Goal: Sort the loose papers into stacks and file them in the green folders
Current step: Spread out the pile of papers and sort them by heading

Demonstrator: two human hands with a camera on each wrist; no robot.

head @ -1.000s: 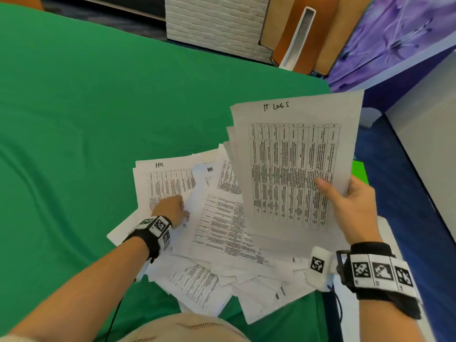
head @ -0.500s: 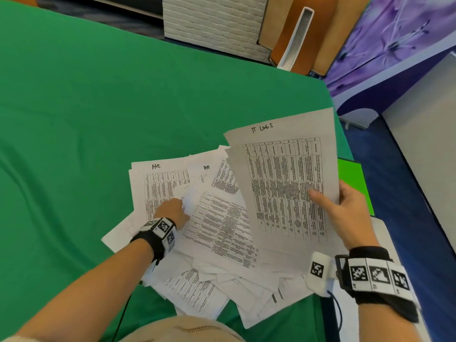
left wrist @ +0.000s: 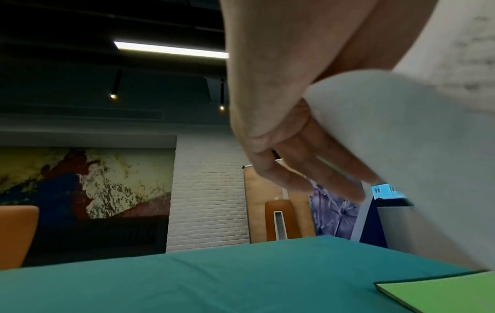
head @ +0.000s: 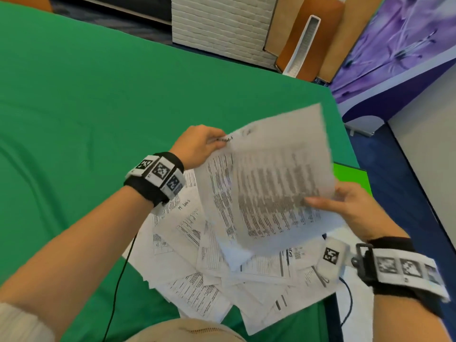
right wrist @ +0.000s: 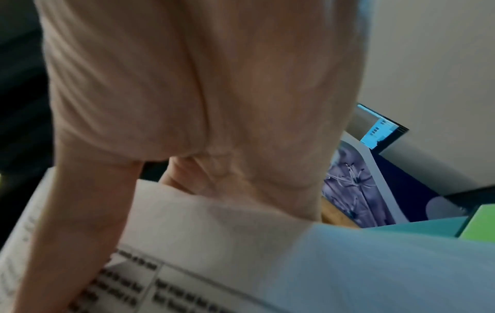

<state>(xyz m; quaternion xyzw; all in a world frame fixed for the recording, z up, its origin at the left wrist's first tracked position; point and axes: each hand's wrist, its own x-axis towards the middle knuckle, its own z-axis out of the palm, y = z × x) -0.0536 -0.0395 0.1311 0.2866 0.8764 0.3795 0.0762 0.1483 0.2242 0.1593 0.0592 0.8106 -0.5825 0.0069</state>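
My right hand (head: 320, 199) holds a stack of printed sheets (head: 278, 183) above the table, thumb on the front and fingers behind. My left hand (head: 218, 141) pinches the top left corner of a sheet labelled "Logs" (head: 219, 183) and holds it against that stack. The held sheets are blurred. In the left wrist view my fingers (left wrist: 308, 169) curl behind white paper (left wrist: 401, 169). In the right wrist view my thumb (right wrist: 80, 211) lies on the printed sheet (right wrist: 214, 233). A messy pile of loose papers (head: 197, 280) lies below. A bright green folder (head: 350, 177) sits at the table's right edge.
The green tablecloth (head: 98, 119) stretches far to the left and back. The table's right edge (head: 345, 134) drops to a blue floor. A white brick pillar (head: 222, 23) and an orange chair (head: 306, 35) stand beyond the far edge. Black cables hang from both wrists.
My left hand has left the pile and risen to the held stack, pinching a sheet by its top corner. The right hand's stack has tilted and dropped slightly.
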